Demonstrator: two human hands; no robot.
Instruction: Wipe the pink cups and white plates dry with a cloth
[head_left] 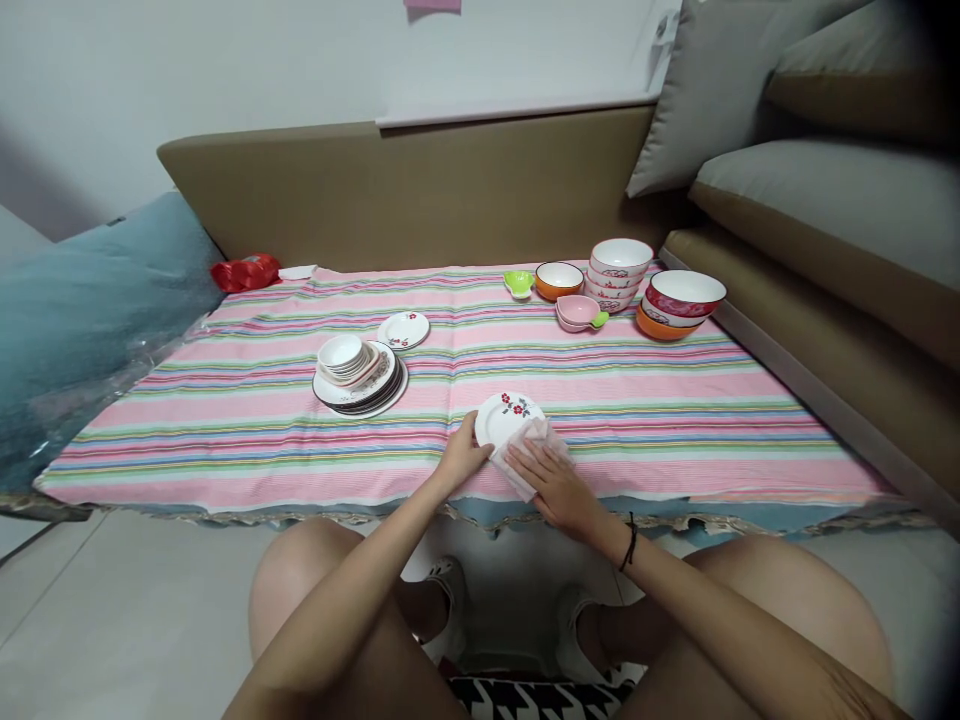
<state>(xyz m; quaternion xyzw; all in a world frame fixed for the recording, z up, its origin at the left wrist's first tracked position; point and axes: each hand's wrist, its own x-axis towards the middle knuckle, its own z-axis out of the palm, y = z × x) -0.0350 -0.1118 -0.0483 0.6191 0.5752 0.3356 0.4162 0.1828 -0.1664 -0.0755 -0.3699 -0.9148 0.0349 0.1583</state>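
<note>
A small white plate (495, 420) with red flowers and dark leaves is near the front edge of the striped cloth. My left hand (463, 455) grips its left rim, thumb toward the near side. Pressed flat on a pale pink wipe (559, 445), my right hand (551, 482) covers the plate's near right part; its fingers are stretched over the wipe. Left of my hands stands a stack of dark-rimmed plates (394, 392) with small white bowls (341, 350) on top. Just behind that stack lies another flowered plate (405, 330).
Toward the back right are a tall bowl stack (619, 260), more stacked bowls (686, 290), an orange bowl (559, 285), pink bowls (577, 312) and a green dish (518, 284). A red plastic bundle (247, 272) lies back left. Cushions (832, 200) border the right side.
</note>
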